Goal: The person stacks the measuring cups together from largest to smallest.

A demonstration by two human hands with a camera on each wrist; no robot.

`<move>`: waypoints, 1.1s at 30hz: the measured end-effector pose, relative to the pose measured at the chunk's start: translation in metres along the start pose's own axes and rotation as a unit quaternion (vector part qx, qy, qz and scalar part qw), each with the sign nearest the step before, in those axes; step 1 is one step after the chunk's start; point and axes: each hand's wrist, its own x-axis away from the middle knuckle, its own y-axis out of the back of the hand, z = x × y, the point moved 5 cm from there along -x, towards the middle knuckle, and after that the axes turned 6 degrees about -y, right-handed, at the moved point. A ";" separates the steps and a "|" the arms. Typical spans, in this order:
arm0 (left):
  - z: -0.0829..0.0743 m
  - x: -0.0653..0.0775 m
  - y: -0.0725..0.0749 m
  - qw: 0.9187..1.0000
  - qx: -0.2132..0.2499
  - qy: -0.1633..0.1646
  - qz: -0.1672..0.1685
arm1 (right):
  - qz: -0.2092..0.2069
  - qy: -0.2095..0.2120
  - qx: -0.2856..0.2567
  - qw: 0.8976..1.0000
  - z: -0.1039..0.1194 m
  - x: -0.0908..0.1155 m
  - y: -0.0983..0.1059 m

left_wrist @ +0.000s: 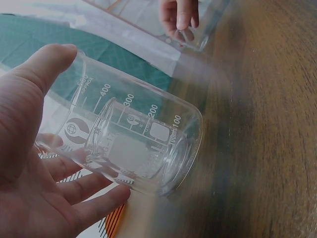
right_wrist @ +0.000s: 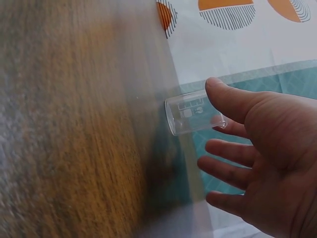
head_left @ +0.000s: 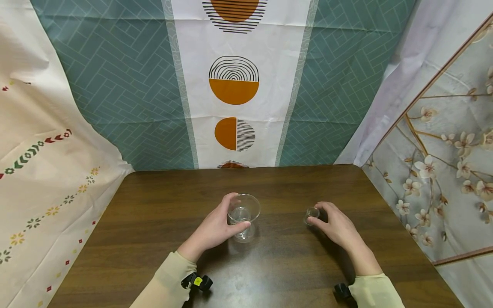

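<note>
A large clear glass beaker (head_left: 253, 210) with white graduations stands near the middle of the table, and my left hand (head_left: 215, 231) grips it around the side. In the left wrist view, the thumb lies along one side of its rim and the fingers spread under the other. Nested inside is a smaller glass beaker (left_wrist: 126, 148) with white printing. To the right, my right hand (head_left: 340, 229) pinches a tiny glass beaker (right_wrist: 190, 115) at its rim between thumb and index finger; its other fingers are extended loosely. Whether the tiny beaker touches the tabletop, I cannot tell.
The brown wooden table (head_left: 161, 205) spans the space below both hands. Behind it hangs a teal and white patterned cloth (head_left: 135, 85). A cream embroidered cloth (head_left: 50, 171) borders the left side, and a floral cloth (head_left: 443, 184) the right.
</note>
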 end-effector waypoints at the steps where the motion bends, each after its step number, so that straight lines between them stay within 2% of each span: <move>1: 0.000 0.000 0.000 1.000 0.001 0.000 0.000 | 0.000 0.001 0.000 1.000 0.000 0.000 0.000; 8: 0.000 0.001 0.000 1.000 0.001 0.003 0.001 | -0.007 0.012 -0.002 1.000 0.001 0.000 -0.001; 33: -0.001 0.001 0.000 1.000 0.001 0.001 0.000 | -0.015 0.013 0.000 1.000 0.005 0.002 -0.001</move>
